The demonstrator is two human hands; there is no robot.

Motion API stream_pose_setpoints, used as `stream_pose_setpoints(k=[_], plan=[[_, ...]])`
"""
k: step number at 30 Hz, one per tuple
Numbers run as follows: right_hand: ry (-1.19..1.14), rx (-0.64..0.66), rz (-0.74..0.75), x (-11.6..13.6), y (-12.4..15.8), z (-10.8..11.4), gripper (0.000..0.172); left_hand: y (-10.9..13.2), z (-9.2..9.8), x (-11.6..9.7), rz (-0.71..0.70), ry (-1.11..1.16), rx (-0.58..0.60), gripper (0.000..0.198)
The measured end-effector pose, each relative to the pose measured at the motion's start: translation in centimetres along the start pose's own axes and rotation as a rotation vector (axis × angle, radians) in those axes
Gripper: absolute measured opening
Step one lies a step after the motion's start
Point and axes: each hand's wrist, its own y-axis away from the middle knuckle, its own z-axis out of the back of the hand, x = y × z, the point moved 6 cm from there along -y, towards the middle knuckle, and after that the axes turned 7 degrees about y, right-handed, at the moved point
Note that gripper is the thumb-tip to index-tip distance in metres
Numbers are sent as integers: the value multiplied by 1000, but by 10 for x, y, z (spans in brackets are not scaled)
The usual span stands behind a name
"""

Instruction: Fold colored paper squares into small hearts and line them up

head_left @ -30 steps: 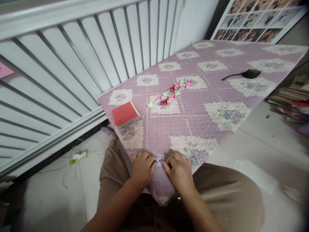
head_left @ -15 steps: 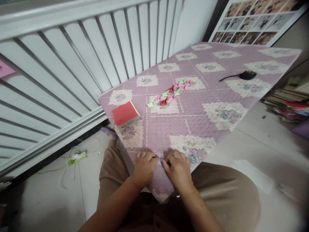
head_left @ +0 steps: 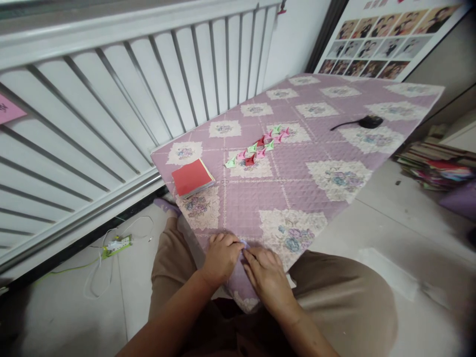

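Note:
At the near corner of the cloth-covered table [head_left: 256, 198], a small piece of blue paper [head_left: 244, 242] peeks out between my fingers, mostly hidden by them. My left hand [head_left: 222, 255] pinches its left side, thumb and fingertips pressed together on the tabletop. From the right, my right hand [head_left: 268, 275] has its fingers closed down on the paper, close to the left thumb. Farther up the table lie several small folded paper pieces [head_left: 250, 159] in green, pink and red, set in two slanting rows. A stack of coloured paper [head_left: 191, 177], red on top, sits near the left edge.
A black object with a thin tail [head_left: 371, 122] lies on the table's right part. The white radiator [head_left: 167, 84] borders the left side. On the floor are a power strip [head_left: 117, 245] with cables and, at right, piled books [head_left: 424, 166].
My right hand has shifted slightly left and turned, its fingers now stretching flatter over the blue paper. My left hand stays nearly in place. The view has shifted a little.

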Motion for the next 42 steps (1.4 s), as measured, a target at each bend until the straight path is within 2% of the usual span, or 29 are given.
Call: stream_pose_setpoints(k=[4,9,14,18,22,25,29,32,36,42], plan=[[24,65,-3,2,4,-3,30,8,0,1,-63,-52,11,23],[43,89,-38,-2,5,-7,31,30,-1,2,-166,-145,9,32],[43,96,-45,-6,11,-9,33,42,2,3,-202,-178,50,52],[52,91,-28,-11,16,-4,32,43,3,5,-194,-155,79,51],[-22,41,-100,-17,9,2,25,36,4,5,-121,-48,60,43],[-67,49,-192,-20,-4,1,20,24,6,5,-12,50,33,28],[-28,71,-321,-25,-16,-3,23,6,9,6,168,154,-26,13],[-17,66,-339,-26,-16,-5,12,1,10,7,260,179,-64,4],[-5,60,-312,-24,-12,-7,20,3,12,5,266,176,-85,17],[23,74,-293,-21,-13,-6,20,4,9,5,306,170,-22,14]])
